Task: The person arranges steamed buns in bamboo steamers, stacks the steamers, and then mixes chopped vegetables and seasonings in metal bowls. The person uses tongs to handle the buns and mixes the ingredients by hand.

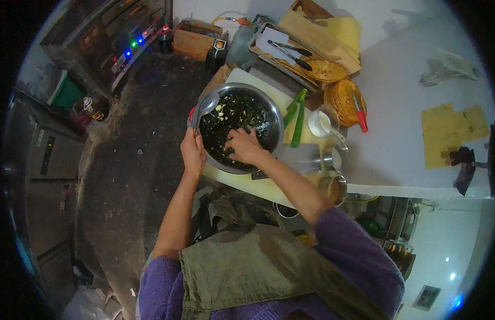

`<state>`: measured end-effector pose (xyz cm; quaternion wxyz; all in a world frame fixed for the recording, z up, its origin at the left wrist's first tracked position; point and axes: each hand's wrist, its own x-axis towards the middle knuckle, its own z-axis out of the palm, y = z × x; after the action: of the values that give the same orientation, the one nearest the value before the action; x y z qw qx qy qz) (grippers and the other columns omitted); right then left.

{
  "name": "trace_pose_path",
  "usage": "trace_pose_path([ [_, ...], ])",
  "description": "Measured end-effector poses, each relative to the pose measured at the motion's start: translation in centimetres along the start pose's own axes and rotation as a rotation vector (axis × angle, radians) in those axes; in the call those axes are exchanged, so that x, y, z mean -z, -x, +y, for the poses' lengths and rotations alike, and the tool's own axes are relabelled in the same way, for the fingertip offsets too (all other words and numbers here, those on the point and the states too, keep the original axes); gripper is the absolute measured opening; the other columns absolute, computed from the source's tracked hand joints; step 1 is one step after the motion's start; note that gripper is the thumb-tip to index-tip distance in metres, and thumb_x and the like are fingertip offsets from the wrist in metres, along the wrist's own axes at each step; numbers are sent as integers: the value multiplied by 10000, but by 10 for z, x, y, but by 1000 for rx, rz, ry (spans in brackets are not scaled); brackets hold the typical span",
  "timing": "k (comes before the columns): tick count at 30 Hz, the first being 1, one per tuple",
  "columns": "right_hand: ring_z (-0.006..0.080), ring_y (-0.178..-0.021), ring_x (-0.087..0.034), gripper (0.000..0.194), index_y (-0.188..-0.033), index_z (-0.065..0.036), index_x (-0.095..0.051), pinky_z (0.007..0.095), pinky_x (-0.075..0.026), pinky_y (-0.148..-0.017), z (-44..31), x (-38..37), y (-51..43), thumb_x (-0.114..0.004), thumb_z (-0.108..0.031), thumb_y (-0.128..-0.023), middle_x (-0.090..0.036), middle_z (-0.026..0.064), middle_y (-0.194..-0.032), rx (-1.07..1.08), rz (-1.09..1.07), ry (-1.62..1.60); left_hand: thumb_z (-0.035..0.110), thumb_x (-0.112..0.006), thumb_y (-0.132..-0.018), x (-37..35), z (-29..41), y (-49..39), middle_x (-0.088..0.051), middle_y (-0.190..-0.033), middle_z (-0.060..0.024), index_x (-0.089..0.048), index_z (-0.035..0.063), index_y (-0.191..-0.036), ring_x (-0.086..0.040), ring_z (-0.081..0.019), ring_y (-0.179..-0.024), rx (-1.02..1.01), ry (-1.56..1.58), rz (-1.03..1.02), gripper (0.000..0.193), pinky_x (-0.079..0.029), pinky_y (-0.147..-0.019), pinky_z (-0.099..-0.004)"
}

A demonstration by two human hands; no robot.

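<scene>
A wide stainless steel bowl [276,116] holds dark chopped leafy greens [235,108] mixed with pale bits. A small heap of pale chopped pieces [220,113] lies on the greens. My left hand [192,152] grips the bowl's near left rim. A metal ladle [208,103] rests inside that rim, its handle running down to my left hand; whether the fingers also hold the handle is hard to tell. My right hand [245,146] is down in the bowl, fingers spread, with the fingertips among the greens.
Right of the bowl lie green stalks [298,124], a tub of white powder [319,123] with a spoon, and metal canisters [335,190]. Farther back are stacked round flatbreads [343,100], a tray with tongs [289,54] and a gas cylinder [241,48]. An oven [123,36] stands far left.
</scene>
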<state>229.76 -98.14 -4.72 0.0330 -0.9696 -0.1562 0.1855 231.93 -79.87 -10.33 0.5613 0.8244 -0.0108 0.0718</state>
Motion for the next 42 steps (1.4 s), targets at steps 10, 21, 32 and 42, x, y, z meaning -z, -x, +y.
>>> trace_pose_path([
  [10,342,-1181,-495,449,-1142,-195,-685,489,-444,-947,26,1,-5,-756,-292,-710,-537,142,-1214,-16,67,-315,46,-508,-926,-1,6,1,-559,-782,-252,-492,-8,-926,-562,-449,-729,-20,68,49,56,-448,-627,-452],
  [21,407,-1097,-504,654,-1244,-197,-599,418,-470,-929,41,6,0,-738,-12,-632,-470,202,-1200,-2,110,-212,42,-517,-915,-1,2,2,-579,-811,-254,-497,-4,-923,-581,-453,-773,-79,98,72,50,-458,-644,-458],
  [32,387,-1185,-472,340,-1121,-229,-698,565,-413,-959,43,12,9,-685,-355,-805,-527,123,-1268,-164,-4,-273,40,-520,-908,-3,2,2,-548,-788,-252,-490,-3,-914,-556,-467,-757,-32,62,69,53,-455,-637,-447],
  [42,293,-1290,-409,244,-941,-187,-745,599,-325,-982,32,-8,17,-738,-126,-704,-513,63,-1346,-11,115,-3,78,-472,-978,-3,-1,2,-531,-720,-209,-493,-27,-913,-537,-324,-618,-37,-7,39,125,-435,-582,-378],
])
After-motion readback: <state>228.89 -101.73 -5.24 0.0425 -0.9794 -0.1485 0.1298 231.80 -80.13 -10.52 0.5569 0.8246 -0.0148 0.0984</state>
